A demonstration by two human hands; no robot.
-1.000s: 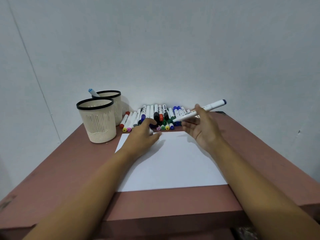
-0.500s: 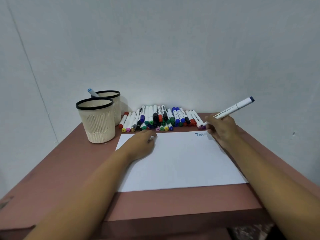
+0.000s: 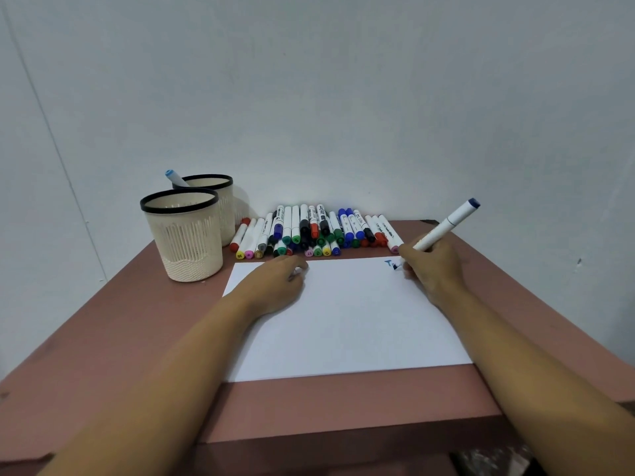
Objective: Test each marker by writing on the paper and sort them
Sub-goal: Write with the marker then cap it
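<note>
The right hand point(image 3: 433, 266), at centre right of the frame, was seen closed around a white marker point(image 3: 446, 222); the barrel was pinched low down between thumb and curled fingers point(image 3: 410, 269). The marker was held tilted, its dark blue end pointed toward the upper right and its dark tip set down on the sheet of paper point(image 3: 343, 321) near that sheet's upper right corner. Just left of the tip, blue lettering point(image 3: 389, 263) was visible on the paper, begun with a "T"; the rest was hidden by the hand.

The left hand point(image 3: 278, 286) was laid palm down on the upper left part of the paper, its fingers curled inward. A small pale object point(image 3: 297, 271) was glimpsed pinched at the fingertips; what it was could not be told.

The white paper was spread flat on a reddish-brown table point(image 3: 120, 338). Beyond its top edge, a pile of markers point(image 3: 316, 231) with caps of many colours was heaped against the wall. At left of centre, two cream pen cups with black rims were placed one behind the other: the front cup point(image 3: 184, 242), and the rear cup point(image 3: 223, 204), from which a light-blue-capped marker point(image 3: 174, 176) was seen protruding.
</note>
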